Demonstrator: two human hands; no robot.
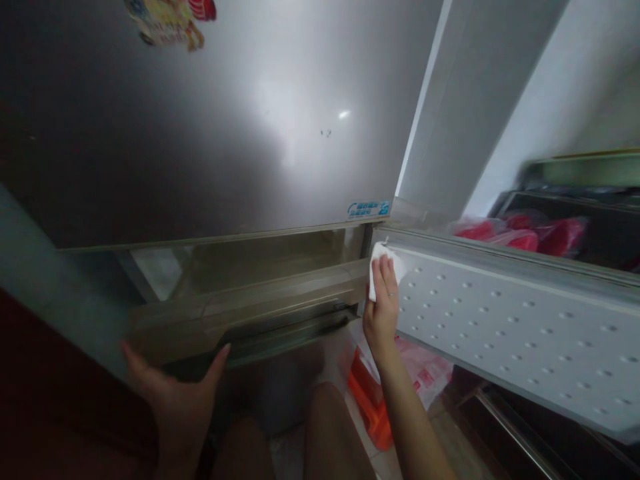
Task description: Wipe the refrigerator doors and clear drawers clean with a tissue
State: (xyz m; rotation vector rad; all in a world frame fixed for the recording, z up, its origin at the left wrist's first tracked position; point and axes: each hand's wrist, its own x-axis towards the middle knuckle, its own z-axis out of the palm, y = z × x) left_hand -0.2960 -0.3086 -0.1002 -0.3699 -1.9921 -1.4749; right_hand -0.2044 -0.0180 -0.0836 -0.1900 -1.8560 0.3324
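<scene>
A white cloth [379,257] lies under the fingers of my right hand [383,300], which presses it against the hinge-side edge of an open lower refrigerator door [500,320]. The door's inner panel is white with rows of small bumps. My left hand [177,393] is at the lower left, thumb and fingers spread, with nothing in it. It is just below the front of a translucent drawer [240,303] in the lower compartment. Above hangs the closed silver upper door [240,133], with a blue label near its bottom right corner.
An orange container [367,400] and a pink and white plastic bag [425,373] stand on the floor below the open door. Red items in clear plastic [520,233] lie behind the door at the right. My knees are at the bottom centre. A dark red surface [55,393] borders the left.
</scene>
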